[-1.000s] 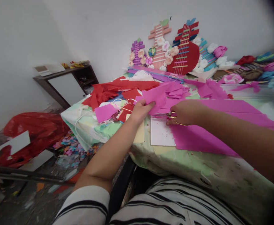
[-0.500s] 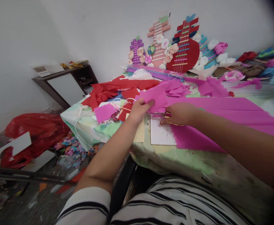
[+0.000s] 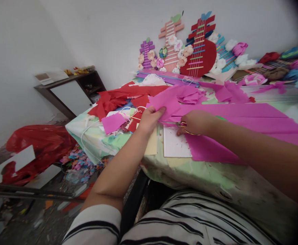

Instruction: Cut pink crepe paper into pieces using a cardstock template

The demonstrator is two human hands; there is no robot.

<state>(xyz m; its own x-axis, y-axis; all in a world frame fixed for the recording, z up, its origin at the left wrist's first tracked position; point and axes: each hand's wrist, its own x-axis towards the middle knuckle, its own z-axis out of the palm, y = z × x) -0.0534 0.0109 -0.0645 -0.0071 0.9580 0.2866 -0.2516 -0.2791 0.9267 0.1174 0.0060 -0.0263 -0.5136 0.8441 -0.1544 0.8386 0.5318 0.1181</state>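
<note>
A: ok so what are the hands up to here?

B: left hand has a magenta paper piece pinched between thumb and fingers, held at a slant over the cloth-covered table. right hand is closed round some scissors, fingers at the gold-coloured handles, blades pointing left along the piece's lower edge, tips near the left hand

A: blades apart or together tho?

B: can't tell, too small and kinda blurry. both grips are on something though, neither hand's loose

A: and what's underneath?

B: white board below the scissors, close to the near edge, with a cream card just left of it. big magenta sheet spreads off to the right beneath the right arm, partly over the board

A: rest of that table is packed lol

B: yep, red paper heaped beyond the left hand, a small pink square off to the left, and a red lute-shaped decoration at the back by the wall, near paper flowers
</note>
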